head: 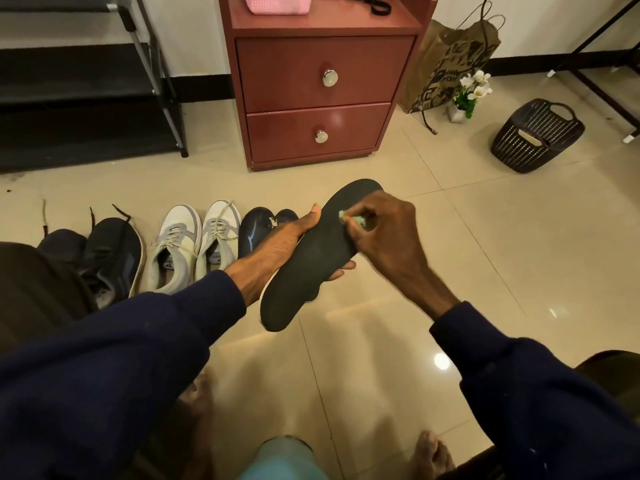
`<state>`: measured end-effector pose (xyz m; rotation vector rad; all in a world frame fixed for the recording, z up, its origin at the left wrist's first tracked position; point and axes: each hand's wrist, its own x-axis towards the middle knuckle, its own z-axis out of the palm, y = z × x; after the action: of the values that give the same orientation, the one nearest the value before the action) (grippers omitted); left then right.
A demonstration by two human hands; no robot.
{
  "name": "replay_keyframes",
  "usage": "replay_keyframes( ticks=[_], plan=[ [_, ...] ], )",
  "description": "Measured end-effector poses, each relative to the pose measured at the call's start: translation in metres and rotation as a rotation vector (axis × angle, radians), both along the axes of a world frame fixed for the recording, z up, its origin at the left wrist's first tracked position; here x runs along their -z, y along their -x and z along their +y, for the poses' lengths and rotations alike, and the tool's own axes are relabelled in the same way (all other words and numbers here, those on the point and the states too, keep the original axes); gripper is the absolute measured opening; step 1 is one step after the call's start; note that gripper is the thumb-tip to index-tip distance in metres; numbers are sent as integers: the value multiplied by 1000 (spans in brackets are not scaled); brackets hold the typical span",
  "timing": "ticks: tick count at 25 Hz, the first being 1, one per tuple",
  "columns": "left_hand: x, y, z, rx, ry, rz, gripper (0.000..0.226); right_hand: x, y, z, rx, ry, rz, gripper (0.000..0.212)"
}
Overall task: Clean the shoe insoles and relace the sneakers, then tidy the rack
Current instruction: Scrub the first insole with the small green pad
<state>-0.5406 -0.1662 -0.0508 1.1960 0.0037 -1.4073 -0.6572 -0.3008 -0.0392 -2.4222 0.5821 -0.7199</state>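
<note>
A dark insole [311,268] is held up over the tiled floor, toe end pointing away. My left hand [277,251] grips it from underneath, thumb on its left edge and fingertips showing at its right edge. My right hand [384,233] pinches a small pale green brush [351,219] whose tip touches the insole's upper face. On the floor behind stand a dark pair of sneakers [107,254] with loose laces, a white and grey laced pair [194,240], and a dark shiny pair [256,230] partly hidden by my left hand.
A black shoe rack [86,98] stands at the back left. A red-brown two-drawer cabinet [322,88] carries a pink basket [277,3] and black laces [374,3]. To the right are a paper bag [450,67], a small flower pot [467,95] and a black basket [536,136].
</note>
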Motion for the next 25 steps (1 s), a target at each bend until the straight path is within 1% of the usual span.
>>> replay_keyframes(
  ticks=[2,3,4,5,7,8,9,10,12,13,14,15,18,19,21,23,25],
  plan=[
    [-2,2,-2,43,12,55,62,-1,3,-22,170,6,-35,4],
    [-2,2,-2,41,-4,48,62,3,4,-18,188,-14,-41,4],
    [-1,1,-1,31,-18,42,58,7,5,-7,149,-39,-37,4],
    [-1,1,1,3,-42,5,51,10,6,10,65,-76,-20,4],
    [4,-1,3,-62,-83,-102,40,14,10,40,-156,-128,33,5],
    [4,-1,3,-75,-78,-114,39,13,10,42,-228,-104,56,6],
    [5,-2,3,-76,-62,-99,41,11,8,34,-236,-71,55,7],
    [3,-3,3,-64,-34,-54,47,8,4,19,-174,-64,26,7],
    [-2,-4,0,-15,16,40,59,2,2,-13,32,-20,-16,7],
    [-4,-4,0,-2,24,57,62,3,4,-20,105,7,-20,7],
    [-4,-4,0,11,32,58,64,5,7,-18,125,12,-23,7],
    [-4,-5,0,7,18,34,63,7,9,-7,73,5,-8,7],
    [3,-10,0,-85,-55,-114,63,7,15,23,-222,6,86,8],
    [4,-12,0,-82,-51,-114,67,5,14,16,-233,31,83,8],
    [-3,-10,1,-2,12,-2,73,2,9,-14,-65,60,23,9],
    [-8,-7,3,43,62,81,71,0,10,-37,129,46,-17,8],
    [-6,-6,3,44,95,116,69,3,9,-40,207,37,-39,8]
  ],
)
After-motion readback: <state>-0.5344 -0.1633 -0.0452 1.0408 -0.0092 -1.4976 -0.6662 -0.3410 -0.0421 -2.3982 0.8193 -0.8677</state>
